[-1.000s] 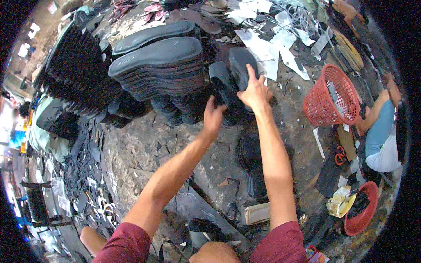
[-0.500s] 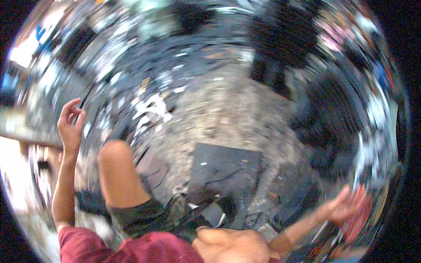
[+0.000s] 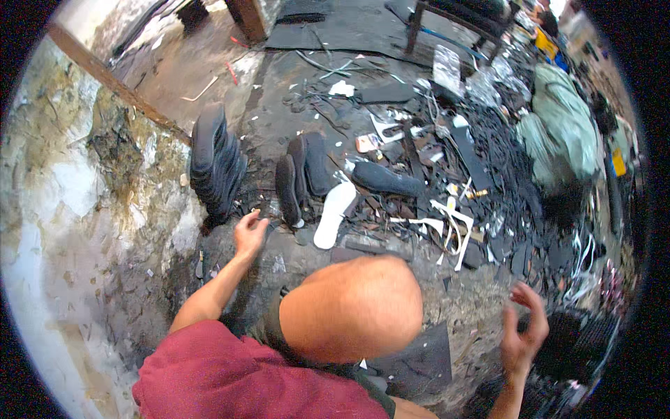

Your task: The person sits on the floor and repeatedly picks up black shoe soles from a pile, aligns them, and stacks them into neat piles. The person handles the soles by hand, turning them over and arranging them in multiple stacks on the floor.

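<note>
My left hand (image 3: 250, 235) reaches out over the floor, its fingers loosely bent and slightly apart, with nothing visible in them. Just beyond it stands a tall stack of black shoe soles (image 3: 215, 164) beside the wall. To the right of that hand several more black soles (image 3: 304, 171) stand on edge, leaning together. A white sole-shaped piece (image 3: 335, 215) lies in front of them, and a single black sole (image 3: 385, 179) rests behind it. Out to the right, my right hand (image 3: 525, 332) hangs in the air, open and holding nothing, thumb apart from the curled fingers.
A stained wall (image 3: 105, 174) runs along the left. White strap-like offcuts (image 3: 453, 227) and a heap of black scraps (image 3: 502, 167) cover the floor at the right. A pale green sack (image 3: 562, 129) stands behind them. My bent knee (image 3: 352, 307) is in the middle foreground.
My view has swung left, bringing the wall and the black soles into clear sight. Both hands remain raised and apart. The dark flat sheet is now partly behind my knee.
</note>
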A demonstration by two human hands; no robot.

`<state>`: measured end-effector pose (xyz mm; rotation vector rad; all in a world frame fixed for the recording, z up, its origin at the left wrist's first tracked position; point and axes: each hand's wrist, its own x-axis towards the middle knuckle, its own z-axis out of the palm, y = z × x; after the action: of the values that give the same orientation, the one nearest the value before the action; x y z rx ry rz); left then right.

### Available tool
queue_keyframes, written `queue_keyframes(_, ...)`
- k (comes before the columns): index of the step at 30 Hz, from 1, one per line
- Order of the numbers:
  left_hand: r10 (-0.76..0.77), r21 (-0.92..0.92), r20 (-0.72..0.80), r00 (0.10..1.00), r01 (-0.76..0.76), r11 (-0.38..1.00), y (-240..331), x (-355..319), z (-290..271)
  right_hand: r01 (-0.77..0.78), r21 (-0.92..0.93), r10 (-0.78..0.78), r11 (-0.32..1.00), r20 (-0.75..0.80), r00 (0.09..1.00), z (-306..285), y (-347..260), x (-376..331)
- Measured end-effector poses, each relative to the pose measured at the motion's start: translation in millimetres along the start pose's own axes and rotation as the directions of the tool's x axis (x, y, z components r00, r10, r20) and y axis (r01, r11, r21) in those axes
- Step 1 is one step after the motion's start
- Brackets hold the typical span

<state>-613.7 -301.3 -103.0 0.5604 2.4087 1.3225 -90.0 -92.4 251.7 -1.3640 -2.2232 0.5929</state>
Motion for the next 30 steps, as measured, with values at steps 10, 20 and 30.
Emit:
queue_keyframes(10,-0.222,0.302,-0.111,0.969,0.246,0.921,39.8,77.9,142.5,0.043,0.299,-0.158,0.953,0.373,0.914,449.9,-8.9,194.7)
queue_keyframes(20,0.151,0.421,-0.176,0.973,-0.064,0.905,58.8,127.0,131.1,-0.008,-0.533,0.191,0.846,0.289,0.938,474.7,-6.7,226.5)
queue_keyframes(30,0.112,-0.024,-0.171,0.979,-0.118,0.993,71.3,126.6,124.4,-0.32,0.353,0.214,0.879,0.306,0.927,475.5,9.1,248.3)
